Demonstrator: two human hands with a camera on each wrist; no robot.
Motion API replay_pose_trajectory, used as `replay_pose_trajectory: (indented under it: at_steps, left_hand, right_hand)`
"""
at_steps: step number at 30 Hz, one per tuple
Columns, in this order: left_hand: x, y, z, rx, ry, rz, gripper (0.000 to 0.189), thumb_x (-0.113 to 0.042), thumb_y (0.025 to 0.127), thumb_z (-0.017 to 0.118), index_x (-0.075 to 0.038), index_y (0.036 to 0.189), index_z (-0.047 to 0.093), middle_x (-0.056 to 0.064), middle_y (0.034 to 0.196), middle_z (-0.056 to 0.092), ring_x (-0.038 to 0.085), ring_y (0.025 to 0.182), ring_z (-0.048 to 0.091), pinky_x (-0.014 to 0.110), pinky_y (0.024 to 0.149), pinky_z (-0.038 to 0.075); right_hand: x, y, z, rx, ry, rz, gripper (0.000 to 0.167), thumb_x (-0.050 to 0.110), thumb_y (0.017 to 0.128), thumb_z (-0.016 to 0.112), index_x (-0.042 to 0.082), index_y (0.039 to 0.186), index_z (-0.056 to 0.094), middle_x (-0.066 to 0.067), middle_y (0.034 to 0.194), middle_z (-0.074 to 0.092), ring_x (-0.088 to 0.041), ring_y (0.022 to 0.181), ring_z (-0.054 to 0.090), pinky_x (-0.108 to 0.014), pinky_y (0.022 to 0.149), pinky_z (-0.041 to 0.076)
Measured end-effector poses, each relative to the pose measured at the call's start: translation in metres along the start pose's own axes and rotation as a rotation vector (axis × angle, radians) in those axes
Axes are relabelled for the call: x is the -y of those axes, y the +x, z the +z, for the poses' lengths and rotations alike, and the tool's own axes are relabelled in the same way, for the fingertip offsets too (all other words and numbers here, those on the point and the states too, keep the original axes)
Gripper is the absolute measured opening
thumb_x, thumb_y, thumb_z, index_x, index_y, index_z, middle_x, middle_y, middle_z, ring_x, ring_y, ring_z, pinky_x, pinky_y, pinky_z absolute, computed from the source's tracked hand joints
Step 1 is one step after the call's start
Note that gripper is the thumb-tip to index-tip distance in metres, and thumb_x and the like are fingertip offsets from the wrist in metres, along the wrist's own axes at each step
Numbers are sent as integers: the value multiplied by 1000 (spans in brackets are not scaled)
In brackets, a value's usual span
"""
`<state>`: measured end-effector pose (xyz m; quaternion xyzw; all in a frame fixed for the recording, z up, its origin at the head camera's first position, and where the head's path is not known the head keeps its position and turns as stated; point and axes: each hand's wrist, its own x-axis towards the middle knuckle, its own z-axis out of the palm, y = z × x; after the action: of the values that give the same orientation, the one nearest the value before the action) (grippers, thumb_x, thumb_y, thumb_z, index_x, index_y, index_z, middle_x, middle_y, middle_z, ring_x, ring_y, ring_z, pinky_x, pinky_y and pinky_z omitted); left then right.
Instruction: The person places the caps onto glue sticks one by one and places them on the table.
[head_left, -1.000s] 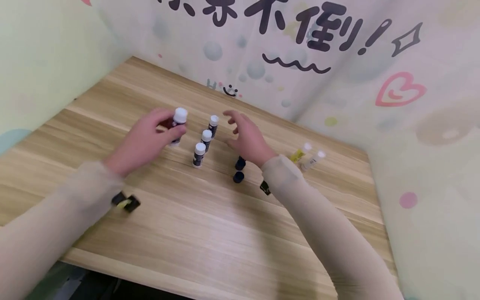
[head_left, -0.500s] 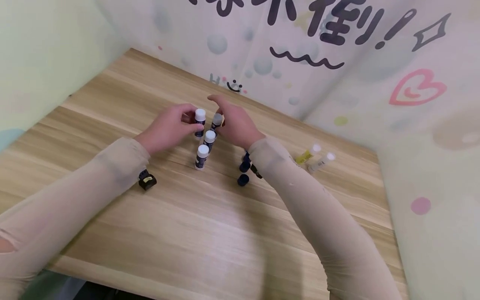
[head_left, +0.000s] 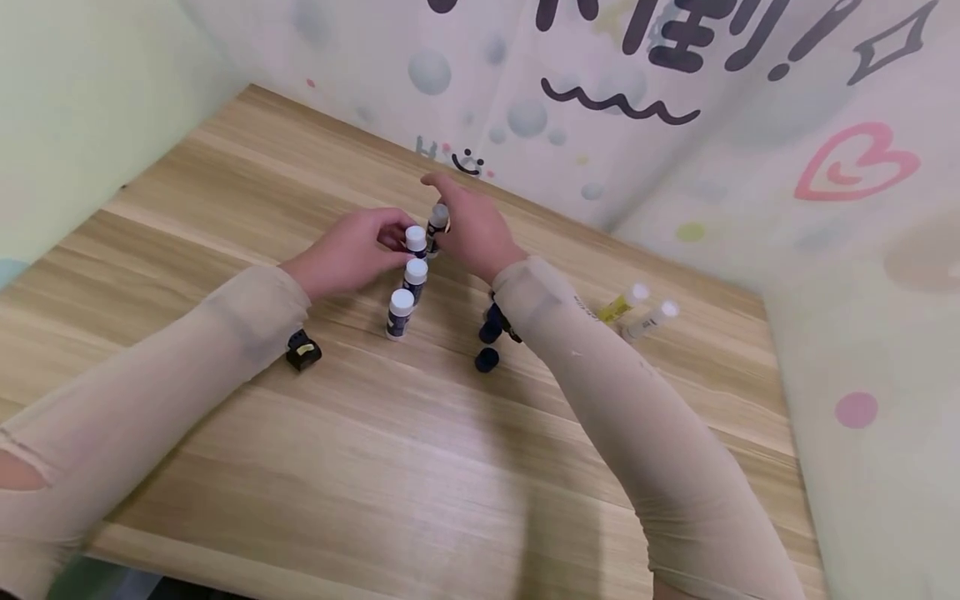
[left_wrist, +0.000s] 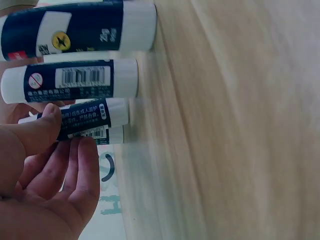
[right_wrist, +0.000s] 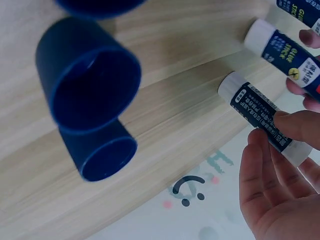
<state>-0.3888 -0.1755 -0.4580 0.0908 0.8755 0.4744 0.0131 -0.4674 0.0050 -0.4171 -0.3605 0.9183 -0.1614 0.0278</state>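
Four-in-line is how the white-capped, dark blue glue sticks stand, upright on the wooden table point(head_left: 390, 467). My left hand point(head_left: 356, 250) pinches one glue stick point(left_wrist: 82, 117) between thumb and fingers, just behind the two nearer ones. My right hand point(head_left: 480, 229) grips the farthest glue stick point(right_wrist: 257, 112) near its top, with the thumb on one side and fingers on the other. The nearest glue stick point(head_left: 400, 315) and the second glue stick point(head_left: 415, 279) are untouched. In the left wrist view the farthest one is partly hidden behind the held one.
Dark blue caps point(head_left: 487, 360) form a row right of the glue sticks, partly covered by my right wrist. Farther right stand a yellow tube point(head_left: 624, 302) and a clear tube point(head_left: 651, 319). A printed wall cloth point(head_left: 525, 117) borders the table's back edge.
My left hand has carried its glue stick rightward into the row. My right hand has reached left, taken hold of the farthest glue stick and shifted it slightly back.
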Motion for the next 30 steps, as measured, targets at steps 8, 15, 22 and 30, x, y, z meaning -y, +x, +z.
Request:
replay_pose_trajectory:
  at_steps: [8,15,22,30]
  left_hand:
    - [0,0,1,76,18,-6,32,7,101,71,4,132,68,21,125,72,36,120,66,49,110,48]
    - [5,-7,0,108,-10,-35,37,5,103,69,1,140,66,18,137,68,35,125,65,50,111,48]
    - [12,-42,-22,50,47,-33,40,-7,107,68,-3,147,62,14,145,64,33,129,62,53,109,50]
    - [-1,-92,-41,-77,76,-4,30,-9,108,67,-5,138,68,12,137,68,30,126,62,56,102,55]
  right_hand:
    - [2,-4,1,19,41,-36,74,-8,95,73,11,162,44,-16,134,68,-27,101,66,-37,91,53]
    - [-28,-32,-42,71,10,9,66,-8,100,64,10,161,46,-19,135,64,-31,115,65,-40,95,56]
    - [-94,-90,-96,196,-208,143,36,19,108,68,-6,133,66,-27,130,68,-44,119,65,-58,102,52]
    - [-127,-118,-94,419,-301,282,37,19,98,80,3,130,71,-21,129,72,-42,111,67,-68,94,48]
